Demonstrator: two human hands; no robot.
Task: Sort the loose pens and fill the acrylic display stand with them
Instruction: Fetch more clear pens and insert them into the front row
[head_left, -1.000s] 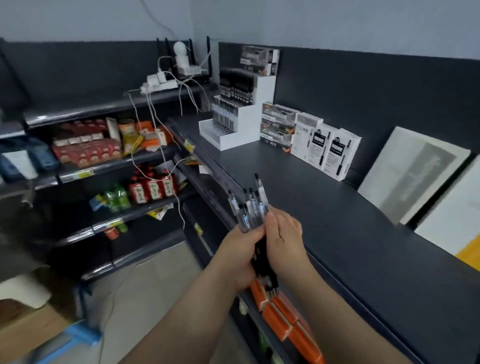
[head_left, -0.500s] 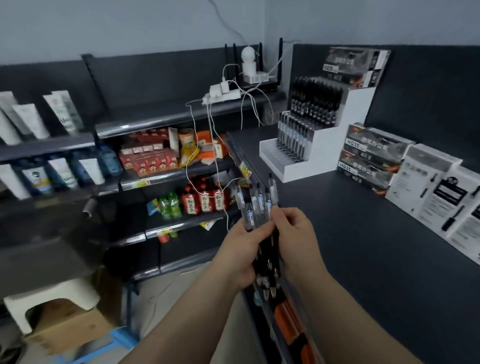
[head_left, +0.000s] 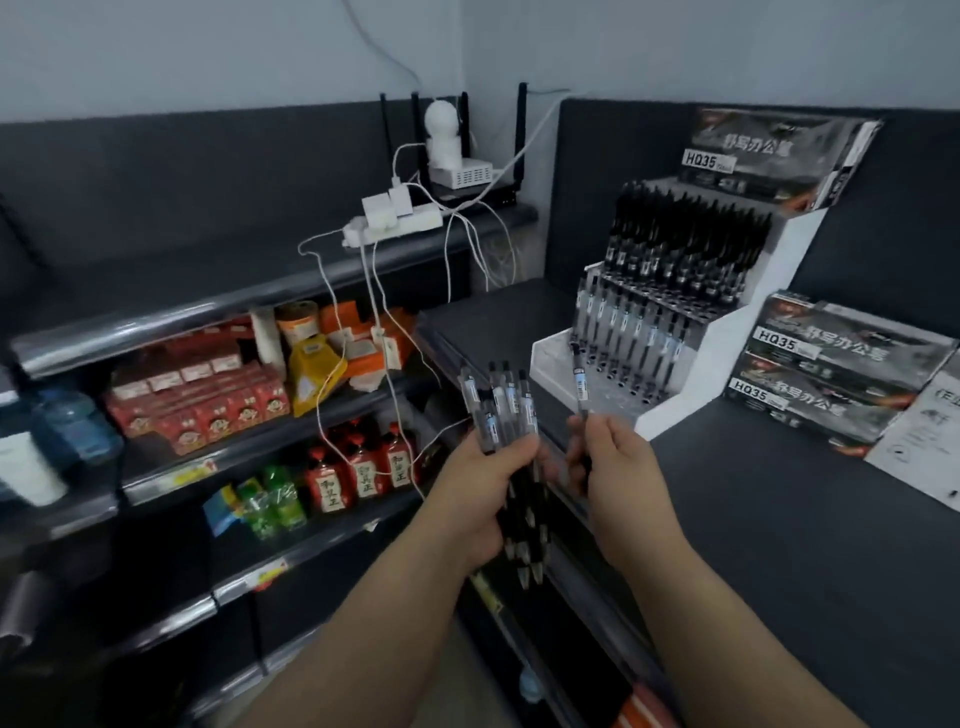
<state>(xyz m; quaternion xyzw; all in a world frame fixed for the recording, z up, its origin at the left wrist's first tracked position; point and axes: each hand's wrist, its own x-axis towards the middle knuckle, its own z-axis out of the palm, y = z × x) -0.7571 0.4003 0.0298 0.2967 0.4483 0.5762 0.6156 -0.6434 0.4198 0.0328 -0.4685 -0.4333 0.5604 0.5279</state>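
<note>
Plainly my right hand pinched one pen upright, the stand just ahead on the worktop, nearer it than my left hand, which gripped the bundle of pens.

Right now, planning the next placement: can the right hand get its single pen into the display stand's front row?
Probably yes. The right hand pinches the pen just before the display stand; its front row looks empty, and nothing stands between them.
</note>
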